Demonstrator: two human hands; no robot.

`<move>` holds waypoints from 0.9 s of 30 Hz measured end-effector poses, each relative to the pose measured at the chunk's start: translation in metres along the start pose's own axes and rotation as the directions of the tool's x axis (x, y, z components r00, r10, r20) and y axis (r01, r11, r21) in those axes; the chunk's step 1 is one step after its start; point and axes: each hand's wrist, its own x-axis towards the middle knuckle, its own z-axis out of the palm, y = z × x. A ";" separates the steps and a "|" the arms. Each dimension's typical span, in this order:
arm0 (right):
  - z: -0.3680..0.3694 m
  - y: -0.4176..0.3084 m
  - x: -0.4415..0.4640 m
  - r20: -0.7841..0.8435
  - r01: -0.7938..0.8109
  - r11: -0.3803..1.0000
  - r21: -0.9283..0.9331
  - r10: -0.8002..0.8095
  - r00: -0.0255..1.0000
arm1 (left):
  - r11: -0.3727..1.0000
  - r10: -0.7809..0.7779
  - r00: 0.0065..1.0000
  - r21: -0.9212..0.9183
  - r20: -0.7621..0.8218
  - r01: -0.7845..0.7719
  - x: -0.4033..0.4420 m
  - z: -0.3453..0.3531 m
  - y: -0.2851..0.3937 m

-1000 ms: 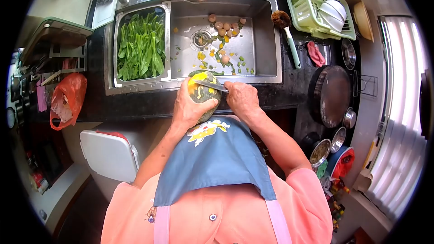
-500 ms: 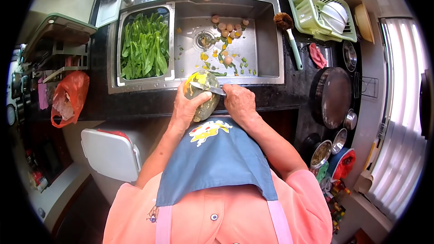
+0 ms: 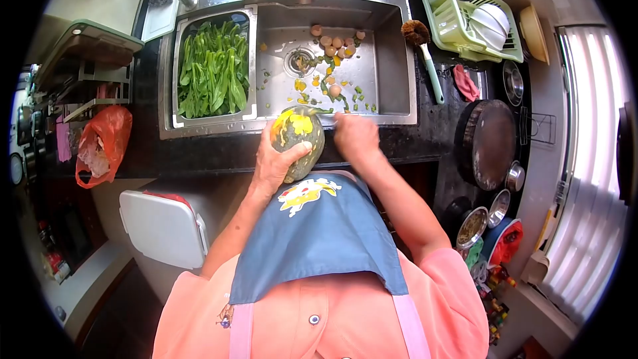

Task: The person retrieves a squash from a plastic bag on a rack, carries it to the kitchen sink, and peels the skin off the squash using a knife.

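Note:
My left hand (image 3: 272, 165) is wrapped round a mottled green pumpkin (image 3: 311, 153), thumb across its front, at the sink's near edge. Bright yellow-orange patches show on top where skin is cut away. To the right of the pumpkin, apart from it, my right hand (image 3: 357, 138) is a closed fist, blurred by motion. It grips a knife, whose blade is hardly visible in the blur at the far side of the pumpkin. Behind, the sink (image 3: 392, 60) holds eggshells (image 3: 335, 90), peel scraps and green bits around its drain.
Leafy greens (image 3: 216, 70) fill a basket at the sink's left. On the right are a brush (image 3: 425, 60), a green dish rack (image 3: 452, 26) with bowls, a pink cloth (image 3: 466, 83) and a round dark pan (image 3: 492, 139). A red plastic bag (image 3: 106, 143) hangs left.
My right hand has lifted the knife off the pumpkin and moved slightly away and right. More of the yellow patch shows. My left hand keeps its hold on the pumpkin.

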 end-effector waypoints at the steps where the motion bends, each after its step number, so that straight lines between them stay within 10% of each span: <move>1: 0.006 0.016 0.007 0.007 -0.074 0.997 0.000 0.074 0.997 | 0.999 0.036 0.999 0.015 0.020 -0.037 -0.004 0.000 0.002; 10: -0.029 -0.012 -0.023 0.064 0.188 0.982 0.008 -0.188 0.980 | 0.988 0.151 0.988 0.031 -0.006 -0.151 -0.010 0.008 -0.001; 17: -0.002 0.037 0.008 0.027 -0.039 0.999 0.027 0.039 0.999 | 0.969 0.239 0.971 0.062 -0.017 -0.238 -0.013 0.013 -0.013; 27: -0.020 -0.007 -0.013 0.113 0.125 0.992 -0.025 -0.121 0.986 | 0.957 0.243 0.969 0.174 -0.047 -0.232 -0.017 0.018 -0.014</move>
